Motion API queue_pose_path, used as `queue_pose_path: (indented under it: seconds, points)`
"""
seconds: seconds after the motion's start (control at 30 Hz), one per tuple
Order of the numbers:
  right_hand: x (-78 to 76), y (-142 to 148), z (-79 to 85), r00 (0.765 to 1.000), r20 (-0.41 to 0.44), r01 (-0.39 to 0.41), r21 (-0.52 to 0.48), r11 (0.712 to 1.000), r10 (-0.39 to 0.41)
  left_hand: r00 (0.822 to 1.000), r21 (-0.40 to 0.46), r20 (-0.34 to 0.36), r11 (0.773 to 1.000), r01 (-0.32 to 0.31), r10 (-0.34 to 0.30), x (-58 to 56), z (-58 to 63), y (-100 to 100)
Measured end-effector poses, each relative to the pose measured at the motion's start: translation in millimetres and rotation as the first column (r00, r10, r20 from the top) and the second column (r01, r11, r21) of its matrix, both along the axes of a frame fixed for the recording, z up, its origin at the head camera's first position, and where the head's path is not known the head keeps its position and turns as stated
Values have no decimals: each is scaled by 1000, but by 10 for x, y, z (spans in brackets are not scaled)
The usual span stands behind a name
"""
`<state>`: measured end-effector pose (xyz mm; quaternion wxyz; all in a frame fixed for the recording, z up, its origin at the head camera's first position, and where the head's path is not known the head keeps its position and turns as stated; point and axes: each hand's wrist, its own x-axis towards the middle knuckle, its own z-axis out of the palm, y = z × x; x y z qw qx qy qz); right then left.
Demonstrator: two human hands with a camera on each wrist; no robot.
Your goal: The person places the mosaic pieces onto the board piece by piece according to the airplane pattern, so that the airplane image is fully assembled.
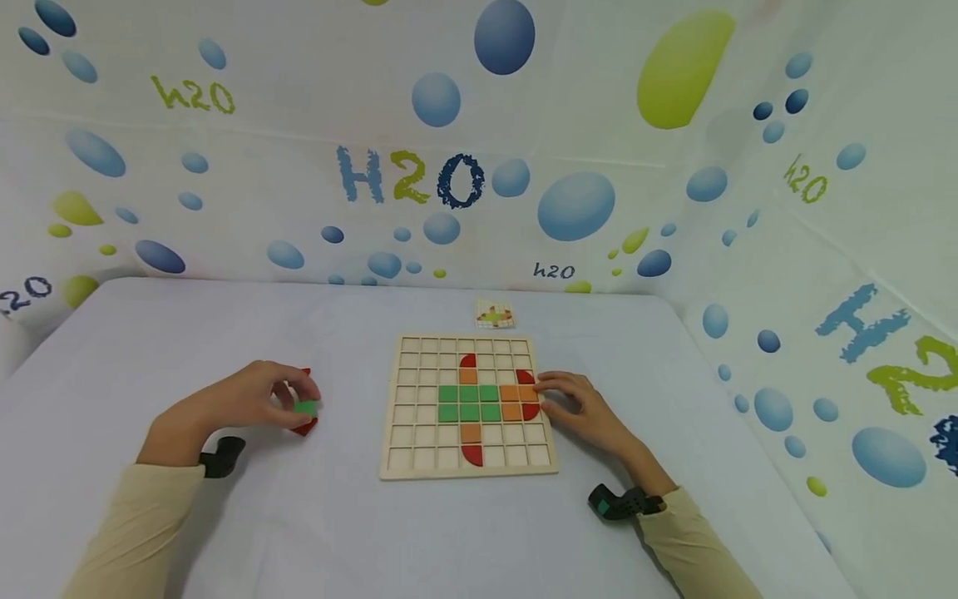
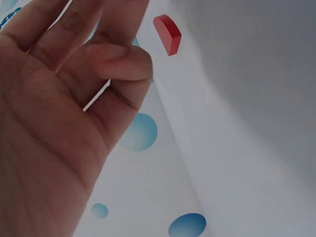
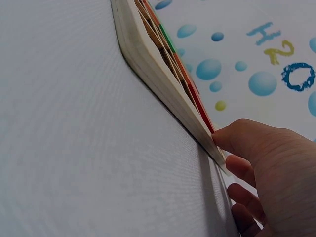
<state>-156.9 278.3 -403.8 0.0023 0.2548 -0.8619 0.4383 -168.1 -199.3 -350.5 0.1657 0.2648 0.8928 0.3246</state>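
My left hand [image 1: 250, 398] pinches a green square tile [image 1: 305, 408] between thumb and fingers, left of the board. Red pieces [image 1: 306, 428] show around that hand, partly covered by it. In the left wrist view the tile is hidden, and one red rounded piece [image 2: 168, 35] lies on the cloth beyond the fingers. At the right edge of the wooden grid board [image 1: 419, 460], my right hand [image 1: 587, 412] rests its thumb and fingertips, loosely bent. Green squares [image 1: 468, 403], orange squares [image 1: 471, 433] and red quarter-round pieces [image 1: 472, 455] sit in the board's cells.
A small pattern card [image 1: 494, 314] lies behind the board on the white tablecloth [image 1: 314, 516]. A white curtain with blue and green spots [image 1: 299, 183] hangs behind and to the right. Each wrist wears a black camera strap [image 1: 624, 502].
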Motion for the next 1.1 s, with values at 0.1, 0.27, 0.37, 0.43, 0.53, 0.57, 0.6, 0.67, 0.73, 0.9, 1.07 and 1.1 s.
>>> queue_pose_path:
  seconds: [0.1,0.27,0.37,0.43,0.53,0.57,0.6,0.67,0.73,0.9,1.07,1.1]
  points:
    - [-41,24,-83,1000,-2,10,-4,1000,-10,999,6,-32,1000,23,-23,-9,-3,59]
    - [-99,69,-204,1000,-3,12,-7,1000,-12,999,4,-25,1000,27,-27,-29,-21,184]
    - [-43,33,-97,1000,-1,3,-9,1000,-3,1000,9,-3,1000,24,-24,-38,-44,256]
    - [11,-7,0,1000,-7,-1,-6,1000,1,1000,9,7,1000,24,-24,-44,-54,302]
    - [18,-10,11,1000,-2,-1,-7,1000,1,998,-5,-32,999,45,-45,-67,-71,353]
    - [21,-11,15,1000,-1,-1,-7,1000,1,997,-12,-52,998,54,-55,-76,-79,369]
    - [21,-12,15,1000,0,-1,-6,1000,1,995,-18,-70,998,65,-66,-82,-83,388]
    - [21,-13,19,1000,4,0,-4,1000,0,992,-23,-96,996,83,-85,-92,-92,431]
    - [18,-12,15,1000,8,3,2,1000,-3,989,-29,-112,995,95,-98,-98,-99,479]
    - [-60,37,-142,1000,10,17,9,1000,-17,984,-20,-122,992,125,-126,-105,-107,591]
    - [-163,107,-334,1000,-6,19,10,1000,-19,981,-29,-131,990,137,-140,-120,-138,676]
    - [-171,115,-344,1000,-7,17,12,1000,-17,981,-34,-132,990,139,-142,-121,-144,693]
